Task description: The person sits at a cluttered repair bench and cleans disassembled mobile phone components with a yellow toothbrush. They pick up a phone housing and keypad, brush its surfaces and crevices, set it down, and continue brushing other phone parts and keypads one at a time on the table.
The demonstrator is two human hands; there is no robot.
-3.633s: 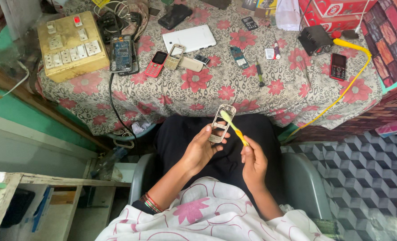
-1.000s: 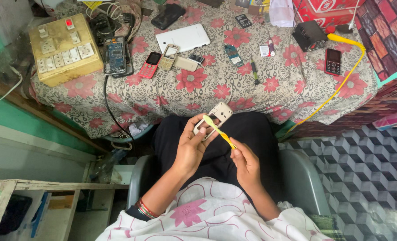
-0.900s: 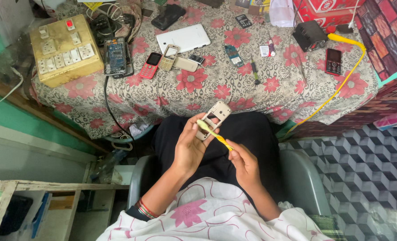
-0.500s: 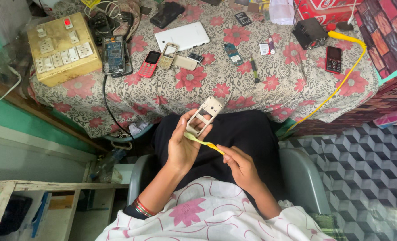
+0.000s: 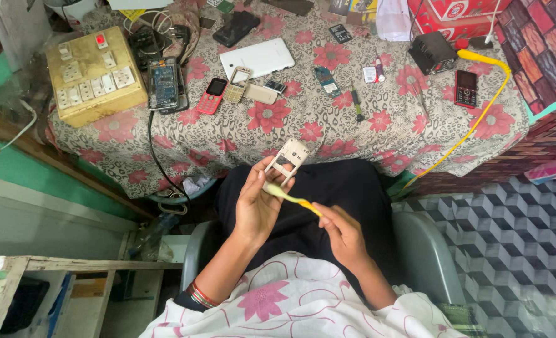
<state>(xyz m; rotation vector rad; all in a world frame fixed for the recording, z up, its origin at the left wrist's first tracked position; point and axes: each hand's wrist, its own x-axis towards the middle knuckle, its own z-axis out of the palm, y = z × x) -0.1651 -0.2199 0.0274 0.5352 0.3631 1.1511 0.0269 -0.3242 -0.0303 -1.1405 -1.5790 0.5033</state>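
The phone shell [image 5: 287, 159], a pale open frame, sits over the person's lap, just in front of the table edge, tilted with its top end toward the table. The left hand [image 5: 256, 203] holds it from below: the fingers [image 5: 248, 181] curl up round its lower end and the thumb presses on the near side, so the grip is closed on it. The right hand [image 5: 343, 235] is lower and to the right, its fingers bunched together and pinching the handle of a yellow brush [image 5: 290, 198]. The brush runs slantwise up to the left, and its pale head lies against the left hand just below the shell; whether the bristles touch the shell I cannot tell.

Beyond the hands stands the table [image 5: 328, 134] with a flowered cloth. On it lie a red phone [image 5: 213, 95], a beige phone [image 5: 237, 84], a white tablet [image 5: 257, 58] and a bare circuit board [image 5: 163, 84]. At the far left is a switch box [image 5: 93, 75]. To the right rest a dark red phone [image 5: 466, 88] and a yellow cable [image 5: 478, 119].
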